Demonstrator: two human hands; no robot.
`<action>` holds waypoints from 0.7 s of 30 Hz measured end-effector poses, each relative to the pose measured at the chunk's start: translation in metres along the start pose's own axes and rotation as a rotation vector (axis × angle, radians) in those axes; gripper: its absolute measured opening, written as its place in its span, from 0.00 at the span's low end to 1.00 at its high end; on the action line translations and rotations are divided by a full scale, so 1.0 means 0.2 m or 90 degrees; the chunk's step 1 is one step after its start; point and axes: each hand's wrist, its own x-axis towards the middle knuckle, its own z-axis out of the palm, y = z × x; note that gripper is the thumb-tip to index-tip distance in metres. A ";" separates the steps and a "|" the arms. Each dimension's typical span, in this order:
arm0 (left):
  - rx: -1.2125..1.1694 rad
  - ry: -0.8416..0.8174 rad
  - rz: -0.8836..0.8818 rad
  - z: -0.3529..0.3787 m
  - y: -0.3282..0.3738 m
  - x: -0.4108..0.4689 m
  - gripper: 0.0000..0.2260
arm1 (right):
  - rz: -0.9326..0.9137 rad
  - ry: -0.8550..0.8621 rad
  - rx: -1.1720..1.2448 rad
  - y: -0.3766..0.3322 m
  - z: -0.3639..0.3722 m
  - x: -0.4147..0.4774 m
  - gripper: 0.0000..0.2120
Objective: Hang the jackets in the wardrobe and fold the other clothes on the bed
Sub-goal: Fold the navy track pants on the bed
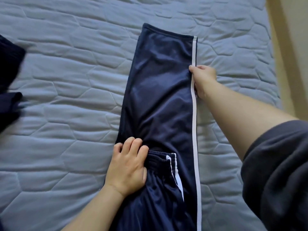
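On the quilted bed (66, 80), navy track pants (160, 90) lie lengthwise, a left hand (128, 165) curling its fingers into the bunched waistband (158, 158) and a right hand (202, 80) pinching the white-striped seam (194, 114); the slick fabric could slide, skewing any fold.

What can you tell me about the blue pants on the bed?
The pants are dark navy and shiny, with a white stripe down the right edge and a gathered waistband folded over. They lie flat on the quilted light-blue bed. The left hand grips them beside the waistband; the right hand pinches the striped edge.
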 end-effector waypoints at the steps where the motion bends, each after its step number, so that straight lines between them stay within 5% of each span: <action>1: 0.004 0.004 0.002 0.00 0.00 0.00 0.19 | -0.001 -0.024 0.000 0.00 0.00 -0.02 0.05; 10: 0.027 -0.069 -0.016 -0.12 0.03 -0.01 0.15 | 0.132 -0.148 0.010 0.26 -0.18 -0.49 0.11; 14: 0.049 -0.208 0.129 -0.38 0.03 -0.11 0.13 | 0.219 -0.246 -0.025 0.45 -0.36 -0.86 0.09; 17: -0.021 -0.365 0.245 -0.63 0.08 -0.31 0.15 | 0.167 -0.154 -0.110 0.53 -0.46 -1.12 0.12; 19: -0.072 -0.471 0.282 -0.79 0.16 -0.47 0.14 | 0.023 -0.050 -0.193 0.53 -0.53 -1.27 0.19; 21: -0.119 -0.552 0.290 -0.95 0.25 -0.60 0.14 | -0.089 -0.084 -0.190 0.51 -0.59 -1.41 0.19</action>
